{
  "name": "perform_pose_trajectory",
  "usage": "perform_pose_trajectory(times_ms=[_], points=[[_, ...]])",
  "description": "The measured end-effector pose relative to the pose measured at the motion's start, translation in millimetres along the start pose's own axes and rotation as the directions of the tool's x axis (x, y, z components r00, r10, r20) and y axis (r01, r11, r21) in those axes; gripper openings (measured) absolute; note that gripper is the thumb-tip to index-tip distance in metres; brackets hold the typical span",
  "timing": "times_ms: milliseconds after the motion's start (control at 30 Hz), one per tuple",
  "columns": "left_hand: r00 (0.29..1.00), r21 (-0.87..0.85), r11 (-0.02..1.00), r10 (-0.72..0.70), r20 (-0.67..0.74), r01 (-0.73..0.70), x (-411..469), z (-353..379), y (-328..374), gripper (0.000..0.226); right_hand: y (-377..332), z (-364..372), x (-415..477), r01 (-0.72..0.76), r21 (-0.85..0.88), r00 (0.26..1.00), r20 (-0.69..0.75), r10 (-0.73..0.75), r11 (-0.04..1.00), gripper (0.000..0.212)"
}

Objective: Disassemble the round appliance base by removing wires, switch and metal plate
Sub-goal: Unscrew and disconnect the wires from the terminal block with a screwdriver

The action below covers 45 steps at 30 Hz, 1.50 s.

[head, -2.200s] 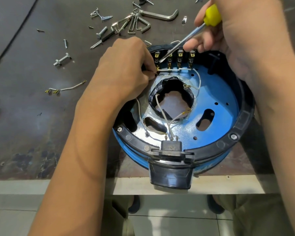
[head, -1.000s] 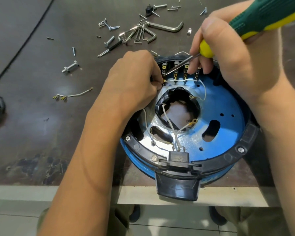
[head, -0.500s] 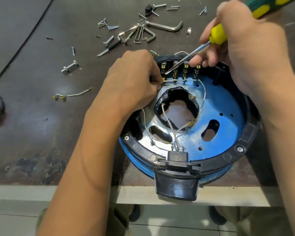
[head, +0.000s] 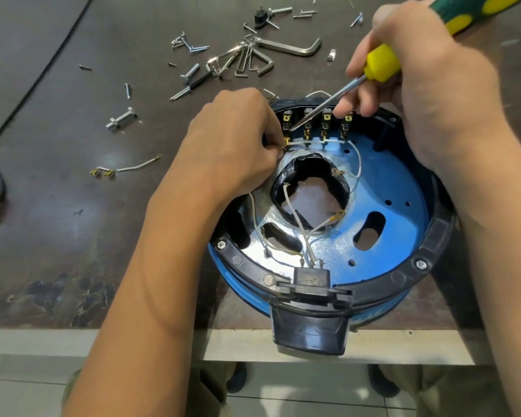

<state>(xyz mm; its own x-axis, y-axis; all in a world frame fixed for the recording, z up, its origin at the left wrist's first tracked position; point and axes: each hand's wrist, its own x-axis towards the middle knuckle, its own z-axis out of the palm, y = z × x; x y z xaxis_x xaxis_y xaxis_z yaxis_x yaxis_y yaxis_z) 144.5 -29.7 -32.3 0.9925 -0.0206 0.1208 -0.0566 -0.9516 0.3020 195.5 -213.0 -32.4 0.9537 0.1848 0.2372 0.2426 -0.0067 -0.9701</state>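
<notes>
Head camera, looking down at my own two hands over a dark table.

The round appliance base sits at the near edge of the table, open side up, with its black socket housing hanging over the edge toward me. Inside it lies the blue metal plate, in place, with a large hole in its middle. On the far side of the rim stands the switch block — a row of four brass terminals. A white wire runs along their feet.

My left hand reaches in from the left with its fingers curled, pinching the brass connector at the foot of the leftmost terminal. My right hand is wrapped around a screwdriver with a yellow and green handle. Its shaft slants from upper right down to lower left, and its tip rests against that same leftmost terminal, just above the connector.

So the connector lies right at my left fingertips, with the tip just beyond it. The terminal blades seem to run far-to-near, so I judge the connector must slide off toward me while the tip levers — my left hand is the nearer one for that pull.

Well apart on the table lie one loose wire, hex keys and scattered screws.
</notes>
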Motion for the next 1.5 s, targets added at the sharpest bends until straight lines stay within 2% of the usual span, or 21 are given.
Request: perform_pose_trajectory(times_ms=[133, 300, 500, 633, 867, 1133, 1300, 1500], points=[[1.0, 0.006, 1.0, 0.005, -0.007, -0.005, -0.6, 0.0, -0.3, 0.018, -1.1, 1.6, -0.2, 0.147, -0.067, 0.988, 0.063, -0.143, 0.987, 0.029], [1.0, 0.007, 1.0, 0.017, 0.0, -0.017, -0.7, 0.2, -0.5, 0.018, -0.3, 1.2, -1.2, 0.167, -0.071, 0.983, 0.091, -0.161, 0.983, 0.029], [1.0, -0.002, 1.0, 0.019, -0.001, -0.019, -0.8, -0.1, -0.8, 0.018, 0.3, 1.5, 0.3, 0.144, -0.077, 0.989, 0.036, -0.141, 0.987, 0.03], [1.0, -0.012, 1.0, 0.008, -0.014, -0.008, -1.4, 1.0, -0.3, 0.018, 0.0, 0.6, 1.1, 0.027, -0.06, 0.999, -0.027, -0.029, 0.998, 0.031], [1.0, -0.021, 1.0, -0.001, -0.009, 0.001, -0.4, 0.4, -0.1, 0.019, -0.8, -0.3, 3.8, -0.086, 0.028, 0.992, -0.092, 0.088, 0.996, 0.035], [1.0, -0.027, 1.0, -0.004, 0.014, 0.004, -0.6, -1.4, 1.1, 0.02, -1.9, -0.5, 2.6, -0.089, 0.02, 0.989, -0.12, 0.091, 0.996, 0.039], [1.0, -0.035, 0.999, -0.006, 0.013, 0.007, -1.6, -1.6, 2.4, 0.021, 0.2, 0.5, 1.8, -0.061, -0.086, 0.988, -0.147, 0.048, 0.994, 0.047], [1.0, -0.026, 1.0, -0.008, 0.004, 0.008, -1.6, -1.5, 2.5, 0.019, -7.6, -0.6, -3.2, -0.028, -0.016, 0.984, -0.177, 0.025, 0.999, 0.039]])
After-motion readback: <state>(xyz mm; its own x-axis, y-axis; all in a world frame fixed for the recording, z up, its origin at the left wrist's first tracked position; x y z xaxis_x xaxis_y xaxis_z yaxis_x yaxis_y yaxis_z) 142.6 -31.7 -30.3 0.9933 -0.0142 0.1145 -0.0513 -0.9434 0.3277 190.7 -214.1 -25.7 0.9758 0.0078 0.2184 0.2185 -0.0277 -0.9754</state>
